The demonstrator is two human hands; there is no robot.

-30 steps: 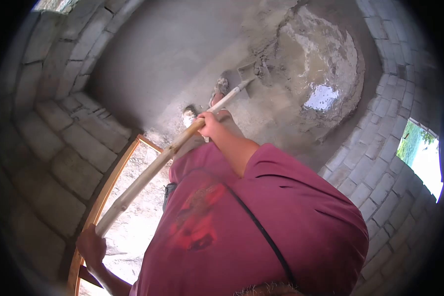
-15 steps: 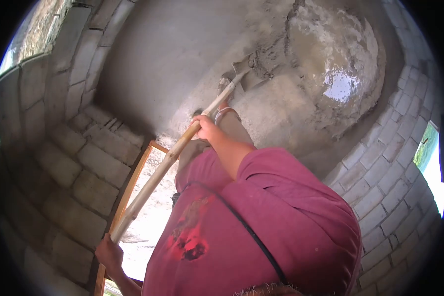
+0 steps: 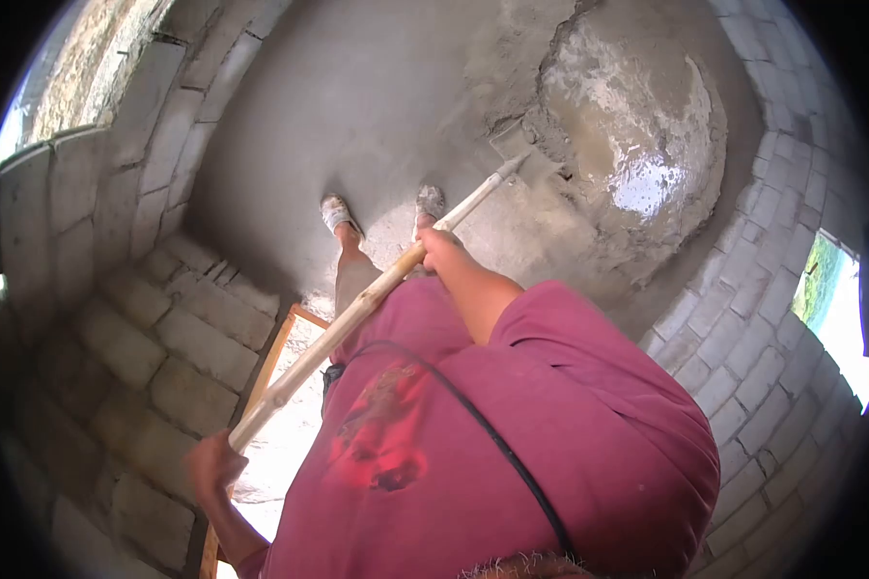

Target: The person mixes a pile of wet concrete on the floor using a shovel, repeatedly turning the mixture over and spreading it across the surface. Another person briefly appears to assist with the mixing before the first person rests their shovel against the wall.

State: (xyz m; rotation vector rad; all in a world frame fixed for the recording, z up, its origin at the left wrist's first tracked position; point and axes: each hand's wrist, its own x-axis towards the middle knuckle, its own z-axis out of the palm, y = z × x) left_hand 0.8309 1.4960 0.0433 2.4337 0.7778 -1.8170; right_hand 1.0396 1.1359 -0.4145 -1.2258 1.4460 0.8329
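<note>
A long wooden handle (image 3: 348,323) runs diagonally across my body, from lower left to upper right. My left hand (image 3: 217,465) is closed round its lower end. Farther up, my right hand (image 3: 439,251) grips the shaft in front of my shirt. At the far end, a flat metal blade (image 3: 512,142) lies partly in grey, wet mix (image 3: 555,150). Beside the blade is a wide round heap with a pool of cloudy water (image 3: 603,145) in its middle.
My feet, in dusty shoes (image 3: 338,212), stand on the grey floor (image 3: 290,125). Block walls rise at the left (image 3: 198,372) and right (image 3: 743,386). A wooden frame (image 3: 272,362) edges a bright opening at lower left. More bright openings show at upper left and far right.
The blade, shaft and my right hand have shifted right in view. My right hand is slightly lower along the picture's right side, and both shoes now show clearly. The water heap appears farther left.
</note>
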